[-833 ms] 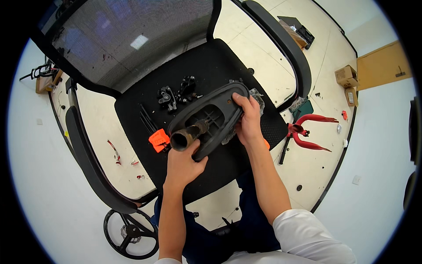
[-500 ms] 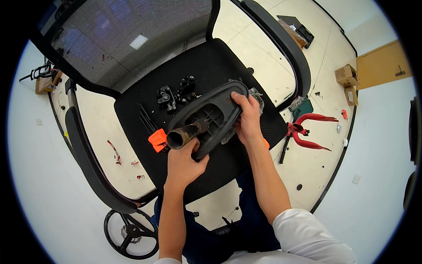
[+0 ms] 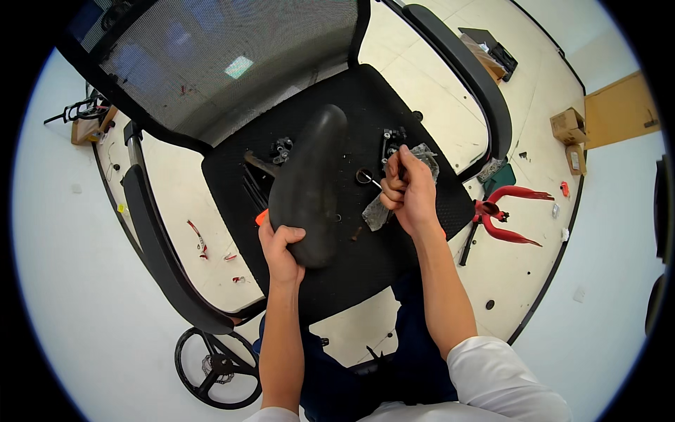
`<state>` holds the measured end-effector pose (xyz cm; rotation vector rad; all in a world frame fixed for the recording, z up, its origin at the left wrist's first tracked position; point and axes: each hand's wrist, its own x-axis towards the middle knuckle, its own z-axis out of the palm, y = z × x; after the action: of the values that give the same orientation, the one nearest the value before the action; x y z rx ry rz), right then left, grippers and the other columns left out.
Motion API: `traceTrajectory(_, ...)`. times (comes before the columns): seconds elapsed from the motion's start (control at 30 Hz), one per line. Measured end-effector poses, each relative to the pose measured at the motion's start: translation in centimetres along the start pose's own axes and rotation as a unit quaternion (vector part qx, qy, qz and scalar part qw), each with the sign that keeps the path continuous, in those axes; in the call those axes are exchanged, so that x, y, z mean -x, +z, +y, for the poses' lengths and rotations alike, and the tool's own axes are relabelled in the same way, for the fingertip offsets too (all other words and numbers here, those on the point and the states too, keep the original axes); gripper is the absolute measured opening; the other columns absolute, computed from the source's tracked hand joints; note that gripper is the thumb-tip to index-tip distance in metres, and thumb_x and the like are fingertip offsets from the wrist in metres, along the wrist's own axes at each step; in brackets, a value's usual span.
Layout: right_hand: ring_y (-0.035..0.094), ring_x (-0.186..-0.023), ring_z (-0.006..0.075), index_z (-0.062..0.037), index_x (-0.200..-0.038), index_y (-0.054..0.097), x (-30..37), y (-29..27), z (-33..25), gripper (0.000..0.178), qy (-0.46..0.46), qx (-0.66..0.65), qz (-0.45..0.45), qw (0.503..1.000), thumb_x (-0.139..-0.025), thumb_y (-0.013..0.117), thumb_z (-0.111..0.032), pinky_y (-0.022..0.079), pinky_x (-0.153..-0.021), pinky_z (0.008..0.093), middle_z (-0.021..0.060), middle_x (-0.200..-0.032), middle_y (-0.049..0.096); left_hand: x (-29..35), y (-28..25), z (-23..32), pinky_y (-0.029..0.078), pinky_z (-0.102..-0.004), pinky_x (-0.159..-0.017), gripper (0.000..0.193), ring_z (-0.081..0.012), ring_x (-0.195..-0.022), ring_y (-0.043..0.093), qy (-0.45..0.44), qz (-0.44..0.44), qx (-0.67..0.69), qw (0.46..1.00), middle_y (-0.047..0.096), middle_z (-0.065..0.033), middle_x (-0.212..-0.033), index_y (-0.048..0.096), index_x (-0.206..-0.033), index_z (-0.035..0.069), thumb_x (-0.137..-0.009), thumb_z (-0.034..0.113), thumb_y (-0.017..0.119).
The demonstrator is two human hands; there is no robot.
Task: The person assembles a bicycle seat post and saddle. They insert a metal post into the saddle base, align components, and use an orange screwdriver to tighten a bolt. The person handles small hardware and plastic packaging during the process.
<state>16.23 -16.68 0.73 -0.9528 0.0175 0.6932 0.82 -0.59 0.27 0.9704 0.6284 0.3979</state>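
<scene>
My left hand (image 3: 281,254) is closed round the near end of a black bicycle saddle (image 3: 308,184), its smooth top turned up. A brownish metal piece (image 3: 261,164) sticks out past the saddle's left side. My right hand (image 3: 413,193) pinches a thin shiny metal rod (image 3: 375,183), whose exact kind is too small to tell. The rod's tip reaches a small dark ring (image 3: 363,176) over the seat. Under and beside the right hand lies a clear plastic bag (image 3: 377,213). Black metal parts (image 3: 281,150) show behind the saddle, and more small dark parts (image 3: 391,141) lie beyond the right hand.
All this is over the black office chair seat (image 3: 344,285), with armrests (image 3: 474,91) on both sides. Thin black strips (image 3: 254,191) and an orange piece (image 3: 261,217) lie left of the saddle. On the floor are a red fork (image 3: 503,214), a black wheel (image 3: 219,366) and cardboard boxes (image 3: 568,128).
The saddle has been turned over from underside up to top up and is now in my left hand alone. My right hand has left it and holds the thin rod. The view has shifted slightly.
</scene>
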Motion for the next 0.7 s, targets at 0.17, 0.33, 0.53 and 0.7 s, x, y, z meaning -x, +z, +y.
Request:
traceTrajectory(0.17, 0.018, -0.046, 0.0063, -0.0086, -0.073, 0.038, -0.1, -0.2, 0.6, 0.040, 0.016, -0.007, -0.025, 1.000, -0.104, 0.040, -0.033, 0.018, -0.043, 0.0250, -0.0049, -0.059, 0.020, 0.1, 0.5, 0.3, 0.053, -0.0337, -0.086, 0.057, -0.0248, -0.094, 0.065, -0.011, -0.003, 0.091, 0.996, 0.065, -0.0160, -0.107, 0.056, -0.119, -0.009, -0.064, 0.008, 0.054)
traceTrajectory(0.33, 0.021, -0.049, 0.0072, -0.0098, -0.068, 0.036, -0.2, -0.4, 0.6, 0.037, 0.013, -0.028, 0.012, 0.999, -0.098, 0.041, -0.030, 0.022, -0.045, 0.0252, -0.0041, -0.060, 0.024, 0.3, 0.7, -0.2, 0.049, -0.0289, -0.073, 0.040, -0.0177, -0.079, 0.060, 0.118, 0.009, -0.129, 0.985, 0.065, -0.0070, -0.090, 0.060, -0.102, -0.003, -0.063, 0.004, 0.062)
traceTrajectory(0.53, 0.022, -0.048, 0.0075, -0.0106, -0.066, 0.036, -0.3, -0.8, 0.3, 0.036, 0.014, -0.024, 0.030, 0.999, -0.097, 0.042, -0.029, 0.023, -0.045, 0.0257, -0.0040, -0.060, 0.025, 0.5, 1.4, -1.3, 0.045, -0.0309, -0.060, 0.026, -0.0220, -0.062, 0.053, 0.250, -0.031, -0.390, 0.886, 0.053, -0.0105, -0.072, 0.055, -0.084, 0.001, -0.064, 0.007, 0.071)
traceTrajectory(0.7, 0.022, -0.048, 0.0076, -0.0105, -0.065, 0.036, -0.3, -0.7, 0.6, 0.037, 0.033, -0.003, 0.016, 0.999, -0.097, 0.041, -0.029, 0.022, -0.045, 0.0260, -0.0041, -0.059, 0.024, 1.3, 3.0, -2.0, 0.048, -0.0376, -0.060, 0.025, -0.0301, -0.070, 0.060, 0.233, -0.106, -0.506, 0.824, 0.056, -0.0097, -0.079, 0.057, -0.085, 0.004, -0.070, 0.013, 0.075)
